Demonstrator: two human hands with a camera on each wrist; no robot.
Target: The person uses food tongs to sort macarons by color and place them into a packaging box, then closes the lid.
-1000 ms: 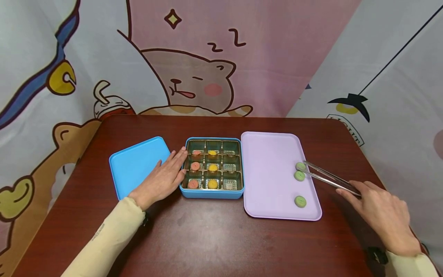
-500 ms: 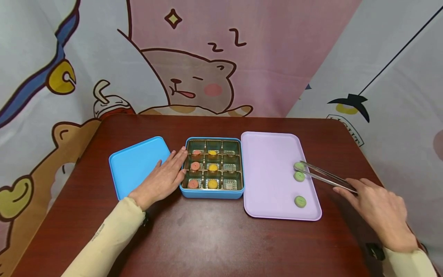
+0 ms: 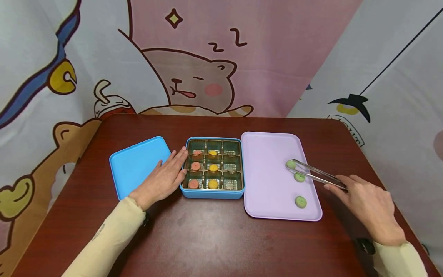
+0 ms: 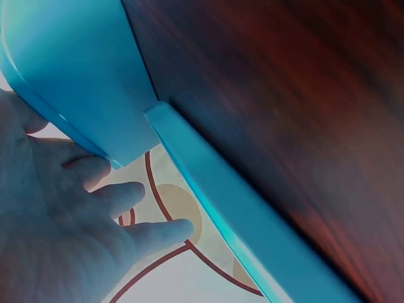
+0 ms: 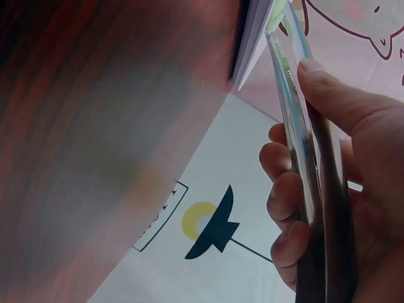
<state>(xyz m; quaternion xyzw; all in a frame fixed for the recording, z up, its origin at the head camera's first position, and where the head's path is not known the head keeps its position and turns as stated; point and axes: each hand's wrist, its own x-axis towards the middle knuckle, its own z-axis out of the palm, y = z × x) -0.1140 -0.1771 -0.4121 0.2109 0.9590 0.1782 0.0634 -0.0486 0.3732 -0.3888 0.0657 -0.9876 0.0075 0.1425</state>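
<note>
The desk point(image 3: 211, 240) is carrying a lilac tray point(image 3: 270, 177), just right of a blue box point(image 3: 212, 194), with a blue lid point(image 3: 138, 165) lying to the left. Your left grip point(image 3: 163, 177) is resting against the box's left side, its fingers straight, while your right grip point(image 3: 368, 209) is clamping tongs point(image 5: 331, 189). Their tips are straddling one green piece point(image 3: 290, 164) over the tray's right half; whether it is touching the tray is unclear. Two more green pieces point(image 3: 300, 202) are lying nearer you; orange pieces point(image 3: 195, 166) and yellow pieces point(image 3: 213, 184) are sitting in the box's left and middle columns.
</note>
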